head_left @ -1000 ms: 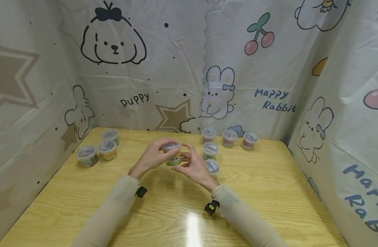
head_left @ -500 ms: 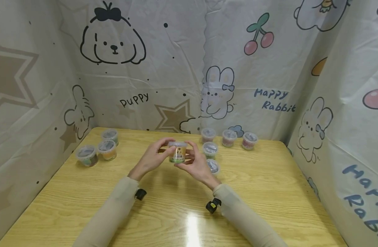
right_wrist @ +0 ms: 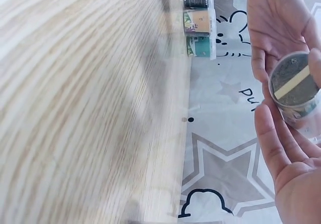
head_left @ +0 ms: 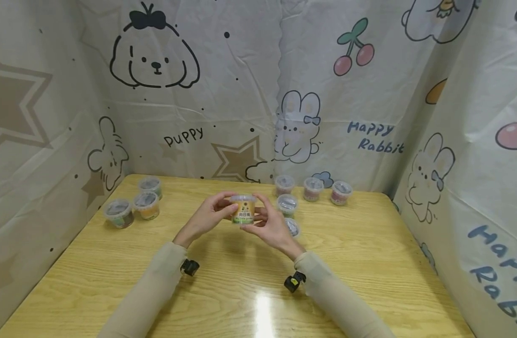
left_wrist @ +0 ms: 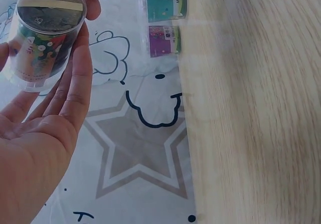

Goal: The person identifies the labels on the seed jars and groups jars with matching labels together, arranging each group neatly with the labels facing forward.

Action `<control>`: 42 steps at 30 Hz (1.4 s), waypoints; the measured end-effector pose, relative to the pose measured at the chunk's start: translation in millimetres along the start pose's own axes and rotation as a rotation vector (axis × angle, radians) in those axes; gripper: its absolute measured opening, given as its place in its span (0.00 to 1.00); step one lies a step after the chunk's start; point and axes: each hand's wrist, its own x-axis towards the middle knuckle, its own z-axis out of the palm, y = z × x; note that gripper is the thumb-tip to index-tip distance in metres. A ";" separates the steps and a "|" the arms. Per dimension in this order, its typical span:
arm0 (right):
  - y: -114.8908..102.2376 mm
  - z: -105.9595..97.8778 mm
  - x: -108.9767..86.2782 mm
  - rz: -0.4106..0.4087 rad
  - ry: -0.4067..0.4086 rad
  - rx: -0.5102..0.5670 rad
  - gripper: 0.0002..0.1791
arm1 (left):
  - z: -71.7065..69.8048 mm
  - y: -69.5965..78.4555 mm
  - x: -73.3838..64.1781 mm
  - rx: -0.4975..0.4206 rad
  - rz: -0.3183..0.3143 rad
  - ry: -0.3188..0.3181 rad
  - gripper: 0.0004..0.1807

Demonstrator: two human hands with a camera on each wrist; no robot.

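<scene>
Above the middle of the desk (head_left: pixel 224 291), lifted off its surface, 1 small lidded cup (head_left: pixel 244 212) is held upright. Its yellow label faces the person, probably so that the print can be seen, and support from both sides likely keeps it level. The left grip (head_left: pixel 206 217) grasps 1 side, thumb against the front and a finger at the top edge. The right grip (head_left: pixel 272 227) grasps the opposite side, index finger up by the rim and thumb low near the base. Both are parted about as wide as the cup they hold. Toward the far left corner, 3 cups (head_left: pixel 147 206) stand bunched; right of centre, 3 more cups (head_left: pixel 314 190) line the back, with 2 cups (head_left: pixel 287 205) in front of that row's left end. The gap between these groups seems to leave the hands room.
</scene>
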 end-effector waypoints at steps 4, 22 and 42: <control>0.1 -2.6 -0.5 0.041 -0.027 0.068 0.37 | -0.3 -1.2 -0.3 0.015 -0.005 -0.010 0.24; -0.7 -5.6 -1.6 0.024 0.060 0.036 0.25 | 5.6 1.1 -0.9 0.014 0.061 -0.062 0.29; 2.6 -6.7 -2.5 -0.025 0.021 0.032 0.32 | 12.4 -1.7 2.0 0.124 0.061 0.017 0.32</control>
